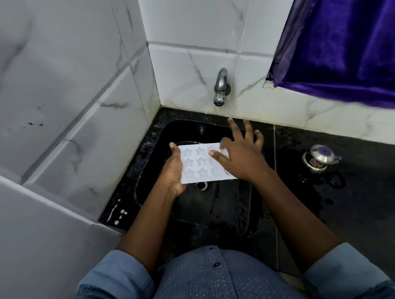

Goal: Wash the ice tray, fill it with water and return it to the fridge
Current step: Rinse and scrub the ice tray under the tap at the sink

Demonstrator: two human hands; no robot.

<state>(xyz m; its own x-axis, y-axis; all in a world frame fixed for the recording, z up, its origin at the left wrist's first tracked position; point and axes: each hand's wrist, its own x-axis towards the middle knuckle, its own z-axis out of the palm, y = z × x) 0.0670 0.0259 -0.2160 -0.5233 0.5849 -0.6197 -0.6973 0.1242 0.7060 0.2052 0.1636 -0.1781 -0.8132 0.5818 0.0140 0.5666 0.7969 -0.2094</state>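
Washing step, viewed from the head camera. The ice tray (199,163), a pale mould with star-shaped cells facing up, is held roughly level over the black sink (217,201), just above the drain (201,185) and below and in front of the wall tap (220,88). The left hand (173,173) grips the tray's left edge, thumb on the top face and palm against the side; its other fingers are hidden beneath. The right hand (240,156) lies over the right end with fingers (248,128) straight and splayed, holding nothing, thumb resting on the cells. No stream is visible from the tap, and whether the tray is wet cannot be told.

To do this step well, the judgement is that the left-hand grip should stay firm while the flat right hand rubs across each star cell, since the points of the stars probably trap residue. The tray looks flexible, so support from beneath likely prevents buckling. Keeping it over the sink confines spill; the counter (365,186) at right, bearing a steel vessel (320,157), already looks wet.
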